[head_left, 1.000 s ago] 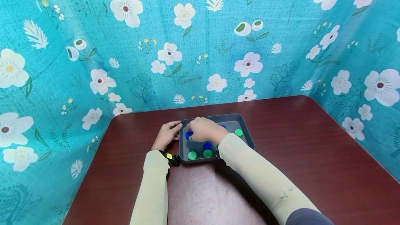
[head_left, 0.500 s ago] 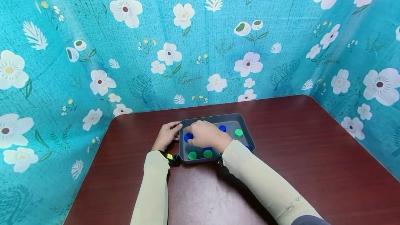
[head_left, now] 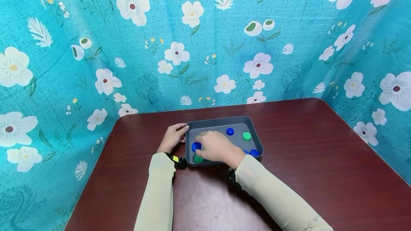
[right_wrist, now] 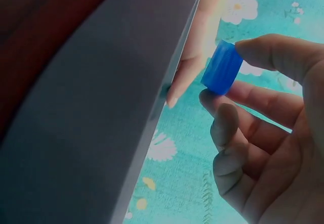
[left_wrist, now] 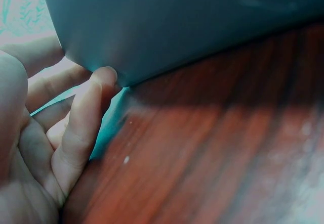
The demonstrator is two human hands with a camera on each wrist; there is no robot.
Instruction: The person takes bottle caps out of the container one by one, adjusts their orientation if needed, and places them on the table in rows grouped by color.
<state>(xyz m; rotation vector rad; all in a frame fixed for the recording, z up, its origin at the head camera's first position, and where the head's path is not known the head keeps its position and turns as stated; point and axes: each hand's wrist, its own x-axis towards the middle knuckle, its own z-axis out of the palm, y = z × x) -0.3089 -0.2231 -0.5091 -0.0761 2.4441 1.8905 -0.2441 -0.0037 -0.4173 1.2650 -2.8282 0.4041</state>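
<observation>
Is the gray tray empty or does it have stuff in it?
The tray isn't empty: the head view shows blue caps and green caps inside.

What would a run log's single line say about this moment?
right hand: pinches blue cap above tray | left hand: touches tray | in tray: green caps, other blue caps

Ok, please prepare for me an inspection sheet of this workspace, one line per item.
Surface: red-brown table, wood-grained.
Job's things: grey tray with blue caps and green caps, some partly hidden by the right hand.
Clutter: nothing seen.
Hands: left hand holds the tray's left edge; right hand pinches one blue cap.
Cables: nothing seen.
Surroundings: turquoise floral cloth behind and at both sides.
</observation>
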